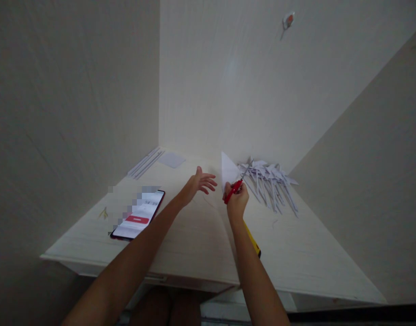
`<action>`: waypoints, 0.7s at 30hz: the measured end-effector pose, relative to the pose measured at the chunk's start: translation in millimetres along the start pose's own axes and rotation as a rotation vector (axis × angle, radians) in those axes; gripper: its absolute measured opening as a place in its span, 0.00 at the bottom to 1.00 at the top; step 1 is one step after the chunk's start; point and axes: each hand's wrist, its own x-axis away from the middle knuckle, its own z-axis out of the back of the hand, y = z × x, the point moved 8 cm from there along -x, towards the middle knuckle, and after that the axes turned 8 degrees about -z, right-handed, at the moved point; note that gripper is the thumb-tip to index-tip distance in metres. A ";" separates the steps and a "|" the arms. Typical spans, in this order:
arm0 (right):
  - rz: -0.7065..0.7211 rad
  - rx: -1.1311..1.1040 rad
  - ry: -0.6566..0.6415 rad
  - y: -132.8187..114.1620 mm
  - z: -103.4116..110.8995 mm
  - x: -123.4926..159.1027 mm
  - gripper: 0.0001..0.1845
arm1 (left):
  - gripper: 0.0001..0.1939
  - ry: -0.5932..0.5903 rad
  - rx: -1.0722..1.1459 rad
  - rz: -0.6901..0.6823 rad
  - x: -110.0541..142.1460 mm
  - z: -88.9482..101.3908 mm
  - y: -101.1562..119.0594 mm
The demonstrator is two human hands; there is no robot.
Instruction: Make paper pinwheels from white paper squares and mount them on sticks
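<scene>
Lengthwise, red scissors [234,190] slant, tips forward and right.
Right hand [238,201] grips them; left hand [199,182] spreads its fingers.

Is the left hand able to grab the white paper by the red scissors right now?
Probably yes: the left hand looks empty, spread open toward the white paper, and nothing seems to stand between. The right hand, holding red-handled scissors, is close by the paper.
</scene>
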 end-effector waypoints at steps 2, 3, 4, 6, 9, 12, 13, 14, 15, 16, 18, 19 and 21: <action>0.045 0.099 0.049 -0.4 3.1 -0.4 0.15 | 0.33 -0.063 -0.097 -0.056 2.3 -9.2 0.8; 0.072 0.156 0.068 -1.6 4.2 -0.4 0.14 | 0.29 -0.060 -0.162 -0.093 3.3 -11.0 2.7; 0.102 0.216 0.086 -3.7 5.0 0.0 0.14 | 0.24 -0.043 -0.226 -0.123 4.1 -11.3 5.0; 0.163 0.331 0.116 -9.4 5.5 1.9 0.13 | 0.17 0.017 -0.326 -0.169 5.0 -8.8 10.3; 0.219 0.429 0.130 -16.3 3.7 5.5 0.11 | 0.13 0.073 -0.370 -0.204 4.8 -4.5 16.4; 0.239 0.451 0.128 -18.8 1.9 7.6 0.11 | 0.13 0.095 -0.344 -0.198 3.4 -1.0 16.4; 0.246 0.455 0.129 -19.1 1.7 8.1 0.11 | 0.12 0.107 -0.326 -0.184 3.1 0.4 15.0; 0.254 0.457 0.129 -19.2 1.5 8.7 0.11 | 0.12 0.121 -0.310 -0.166 2.8 1.9 13.2; 0.263 0.458 0.124 -19.2 1.1 9.2 0.11 | 0.12 0.138 -0.296 -0.148 2.7 3.6 11.5; 0.274 0.458 0.113 -19.1 0.3 9.9 0.10 | 0.12 0.154 -0.286 -0.134 2.8 5.0 10.0; 0.296 0.459 0.072 -18.8 -2.7 11.7 0.10 | 0.12 0.175 -0.282 -0.113 2.9 6.8 7.5; 0.304 0.462 0.054 -18.7 -4.2 12.6 0.10 | 0.12 0.183 -0.284 -0.107 3.1 7.4 6.6; 0.318 0.461 0.035 -19.8 -6.1 14.1 0.11 | 0.13 0.188 -0.286 -0.095 3.3 8.3 4.8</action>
